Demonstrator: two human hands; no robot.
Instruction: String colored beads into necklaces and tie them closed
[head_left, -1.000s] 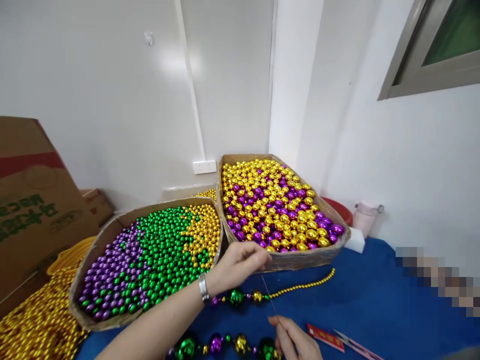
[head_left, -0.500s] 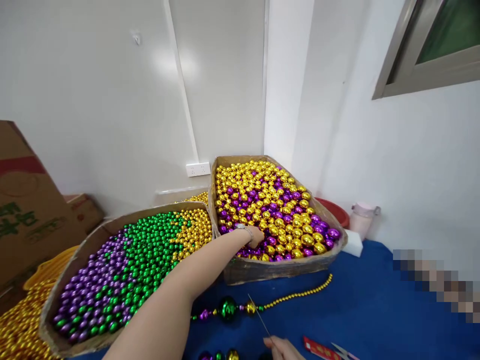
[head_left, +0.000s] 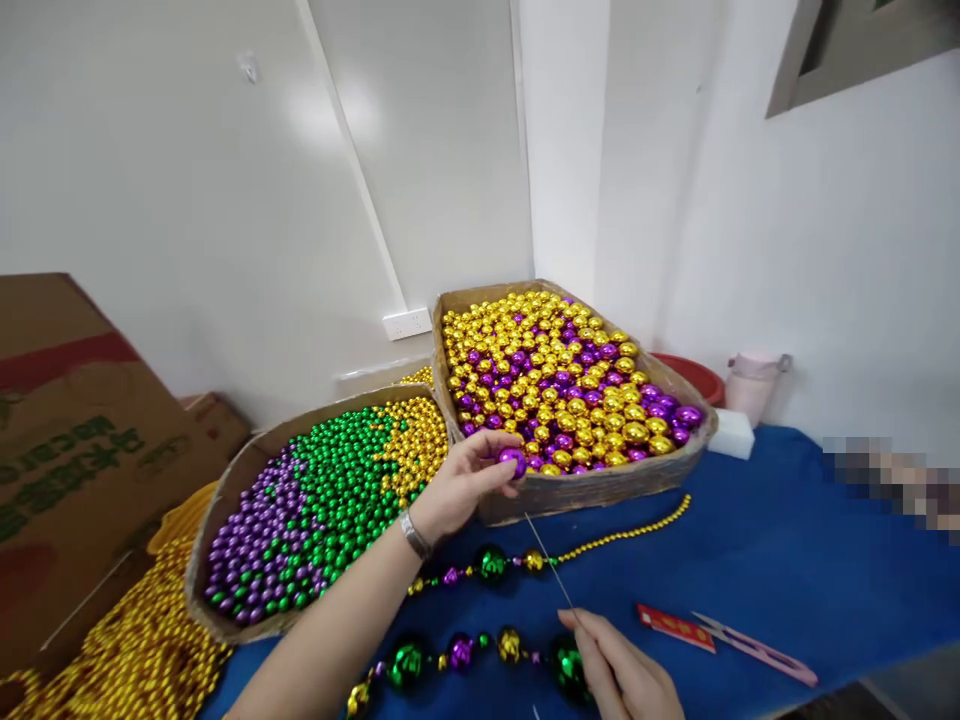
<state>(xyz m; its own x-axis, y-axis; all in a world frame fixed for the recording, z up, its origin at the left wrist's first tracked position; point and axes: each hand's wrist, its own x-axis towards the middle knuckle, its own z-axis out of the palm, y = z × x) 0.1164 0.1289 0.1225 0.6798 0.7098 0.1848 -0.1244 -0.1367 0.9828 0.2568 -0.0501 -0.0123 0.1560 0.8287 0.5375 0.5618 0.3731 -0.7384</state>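
Observation:
My left hand (head_left: 469, 485) pinches a shiny purple bead (head_left: 512, 461) just in front of the near edge of the box of gold and purple beads (head_left: 600, 485). My right hand (head_left: 619, 665) holds a long thin needle (head_left: 551, 562) low over the blue cloth, its tip pointing up and left toward the purple bead. Needle and bead are apart. A beaded strand with large green, purple and gold beads (head_left: 491, 562) lies on the cloth, trailing into a chain of small gold beads (head_left: 626, 533). Closer to me a second row holds a big green bead (head_left: 406, 660), partly mirrored by another beside my right hand.
On the left stands a box of small purple, green and gold beads (head_left: 202, 610), with heaped gold bead chains (head_left: 142, 640) beside it. Scissors (head_left: 757, 648) and a red packet (head_left: 675, 627) lie right of my right hand. A white block (head_left: 731, 434) and pink bottle (head_left: 754, 385) stand behind.
My left hand has come out of the box of gold and purple beads, back toward me, with a purple bead. My right hand still holds the needle. The view has shifted downward.

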